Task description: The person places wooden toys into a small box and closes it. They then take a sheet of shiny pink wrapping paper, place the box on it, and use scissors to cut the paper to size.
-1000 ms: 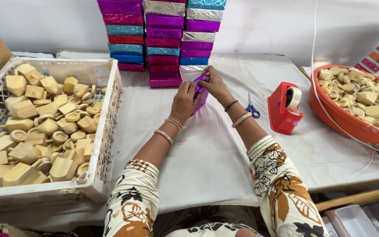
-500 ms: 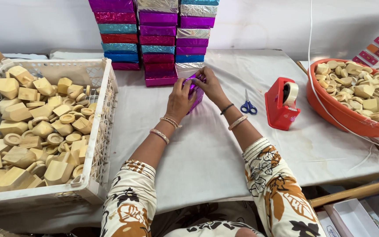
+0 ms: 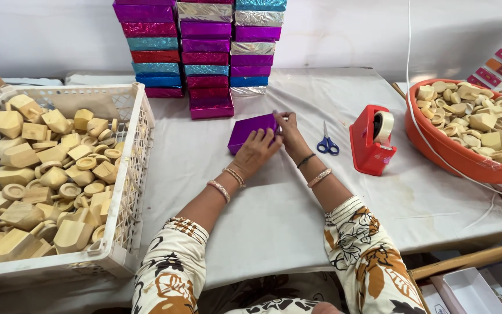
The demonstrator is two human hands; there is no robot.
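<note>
Before you, the cloth-covered surface carries a white crate of wooden pieces, then stacked foil boxes. Your left hand lies flat on the purple box; your right hand pinches its right edge, beside blue scissors.

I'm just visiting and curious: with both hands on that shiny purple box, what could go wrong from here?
The left hand and right hand press on the purple box, so its thin foil might crease or tear. The scissors lie just beside the right wrist and could be knocked or nick the foil. The tall stacks of wrapped boxes stand close behind; a push forward might topple them.
</note>
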